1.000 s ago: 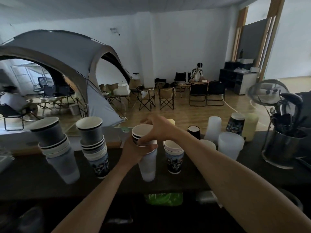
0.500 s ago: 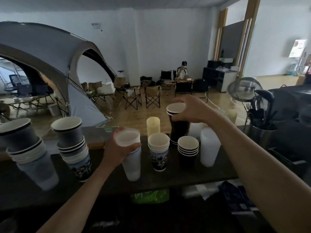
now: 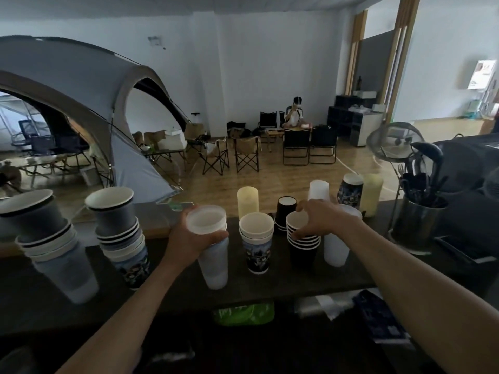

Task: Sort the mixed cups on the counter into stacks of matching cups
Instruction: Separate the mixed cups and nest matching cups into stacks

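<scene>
My left hand [image 3: 189,240] grips a stack of frosted plastic cups [image 3: 213,255] standing on the dark counter [image 3: 270,284]. My right hand [image 3: 321,221] is closed over the rim of a stack of black paper cups [image 3: 302,245]. Between the two stacks stands a stack of printed cups [image 3: 258,244]. At the left are two tall mixed stacks [image 3: 54,238] [image 3: 121,233]. Behind stand a yellowish cup [image 3: 247,202], another black cup stack [image 3: 285,213], a frosted cup [image 3: 334,248], an upturned frosted cup [image 3: 318,188], a printed cup [image 3: 349,188] and a yellow cup [image 3: 372,194].
A metal utensil holder [image 3: 415,225] with a mesh strainer [image 3: 391,143] stands at the counter's right end. A green bag [image 3: 243,314] and plastic wrappers [image 3: 332,306] lie below the counter's front edge. Beyond are a tent, folding chairs and a seated person.
My right hand has carried the black cups it lifted off the frosted stack over and down onto the black stack at the right. My left hand stays on the frosted stack.
</scene>
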